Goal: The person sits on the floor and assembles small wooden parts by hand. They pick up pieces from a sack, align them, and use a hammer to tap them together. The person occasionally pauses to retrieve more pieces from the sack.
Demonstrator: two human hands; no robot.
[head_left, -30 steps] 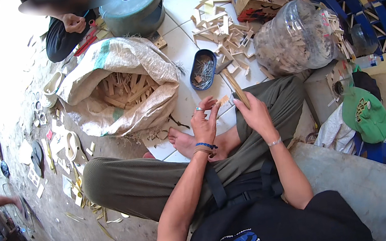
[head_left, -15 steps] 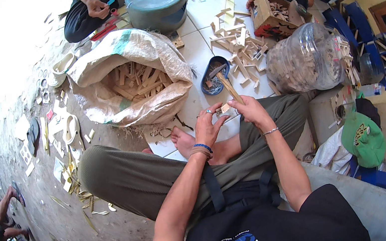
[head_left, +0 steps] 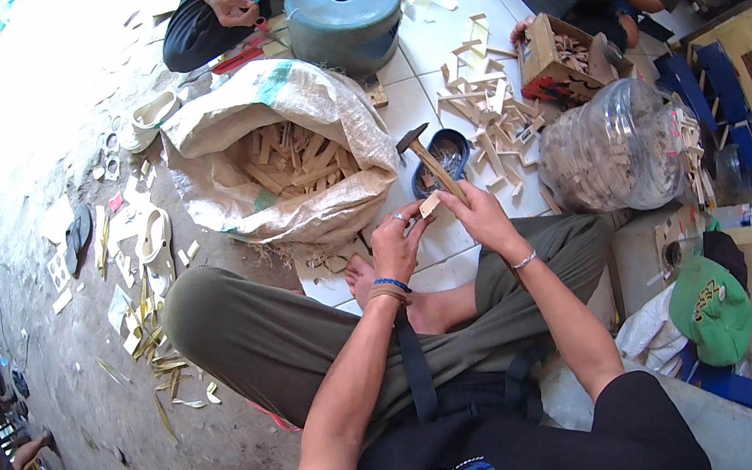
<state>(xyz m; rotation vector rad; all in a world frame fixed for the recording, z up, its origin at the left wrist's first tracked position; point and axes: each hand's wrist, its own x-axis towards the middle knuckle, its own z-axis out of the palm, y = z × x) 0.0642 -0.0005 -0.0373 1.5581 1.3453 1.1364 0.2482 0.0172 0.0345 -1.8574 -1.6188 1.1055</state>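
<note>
Between the fingers of my left hand (head_left: 395, 246) is a small pale wooden piece (head_left: 430, 205), tilted upward. A hammer (head_left: 437, 169) with a wooden handle is gripped in my right hand (head_left: 485, 222). Its dark metal head points away from me, over the near side of the sack and the left edge of a dark blue bowl (head_left: 463, 144). Small metal bits, which look like nails, lie in that bowl. My two hands are close together above the white tiles, in front of my crossed legs. The fingertips of my right hand come near the wooden piece; whether they touch it I cannot tell.
A white woven sack (head_left: 312, 78) full of wood strips stands ahead left, beside a grey-green drum (head_left: 354, 37). Joined wood pieces (head_left: 491, 123) lie ahead right, near a clear plastic jar (head_left: 612, 143) and a wooden box (head_left: 540, 61). Other people sit beyond.
The hammer head has risen from over the bowl and swung left. The wooden piece now sits higher and more tilted in my left hand. The whole view has shifted slightly.
</note>
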